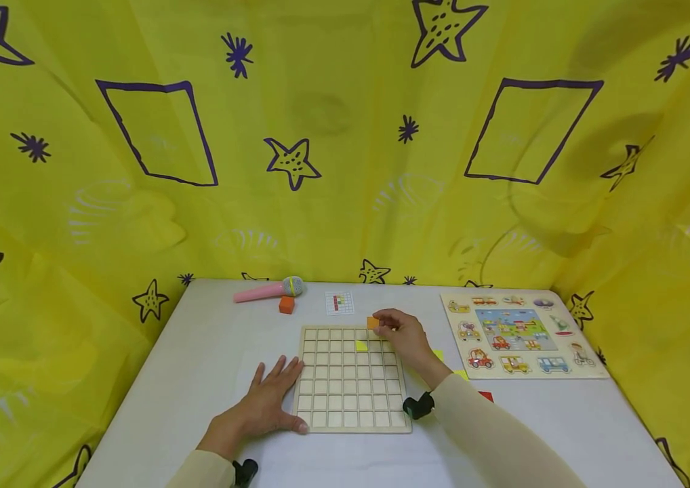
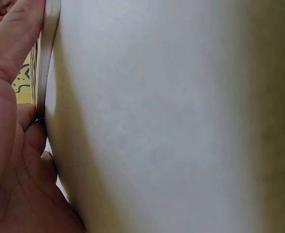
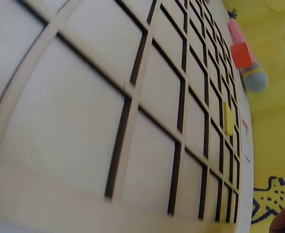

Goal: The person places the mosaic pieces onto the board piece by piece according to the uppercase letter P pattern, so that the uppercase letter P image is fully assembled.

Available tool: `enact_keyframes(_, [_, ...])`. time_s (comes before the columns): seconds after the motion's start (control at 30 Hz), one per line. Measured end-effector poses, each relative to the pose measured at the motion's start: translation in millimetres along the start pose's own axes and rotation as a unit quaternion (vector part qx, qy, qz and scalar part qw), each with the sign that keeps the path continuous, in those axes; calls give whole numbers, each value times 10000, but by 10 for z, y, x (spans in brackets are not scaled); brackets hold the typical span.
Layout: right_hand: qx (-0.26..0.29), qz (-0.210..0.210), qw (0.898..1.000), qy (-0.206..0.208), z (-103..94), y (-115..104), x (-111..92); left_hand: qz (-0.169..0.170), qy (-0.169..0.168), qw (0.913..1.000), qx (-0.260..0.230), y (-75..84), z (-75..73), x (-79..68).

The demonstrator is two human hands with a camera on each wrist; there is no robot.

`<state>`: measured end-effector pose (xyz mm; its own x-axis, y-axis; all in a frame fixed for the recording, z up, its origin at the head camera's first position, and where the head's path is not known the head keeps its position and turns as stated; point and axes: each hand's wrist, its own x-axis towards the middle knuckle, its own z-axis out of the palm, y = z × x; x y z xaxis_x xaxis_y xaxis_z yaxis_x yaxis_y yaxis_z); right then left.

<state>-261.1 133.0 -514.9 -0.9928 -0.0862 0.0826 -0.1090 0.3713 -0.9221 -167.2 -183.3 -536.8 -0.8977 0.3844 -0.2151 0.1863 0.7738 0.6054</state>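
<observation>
A wooden grid board (image 1: 333,400) lies on the table, its square cells mostly bare. One yellow square piece (image 1: 361,346) sits in a cell of the second row from the far edge, seen also in the right wrist view. My right hand (image 1: 404,339) pinches an orange square block (image 1: 372,323) between thumb and fingers over the board's far edge. With fingers spread, my left hand (image 1: 266,403) rests along the board's left side, thumb at the near left corner. In the left wrist view, fingers of that hand touch the board's side edge (image 2: 47,53).
Beyond the board lie a small patterned grid card (image 1: 339,303), a red-orange cube (image 1: 287,305) and a pink toy microphone (image 1: 266,291). A vehicle picture puzzle (image 1: 518,335) lies at right. Yellow pieces (image 1: 461,374) and a red piece (image 1: 486,396) sit beside my right forearm.
</observation>
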Motion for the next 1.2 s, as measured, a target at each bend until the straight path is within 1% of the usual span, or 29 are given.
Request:
enact_keyframes(0.13, [252, 61, 9996, -86, 110, -37, -7, 41, 18, 10000, -19, -8, 2, 2])
enact_keyframes(0.37, [306, 82, 9994, -166, 248, -32, 9, 55, 27, 10000, 21, -15, 1, 20])
enact_keyframes(0.5, [122, 93, 9995, -286, 305, -20, 18, 40, 28, 10000, -8, -11, -3, 20])
enact_keyframes(0.63, [-57, 221, 9989, -399, 348, -3, 18, 52, 34, 10000, 11, -8, -4, 10])
enact_keyframes(0.73, [-85, 315, 9984, -460, 366, -1, 11, 80, 56, 9999, 30, -5, -4, 3])
enact_keyframes(1.03, [-238, 342, 9972, -628, 406, 52, 16, 38, 44, 10000, 31, 31, -13, -19])
enact_keyframes(1.2, [-495, 274, 9959, -703, 433, 99, 31, -18, 45, 10000, 23, 39, -14, -21])
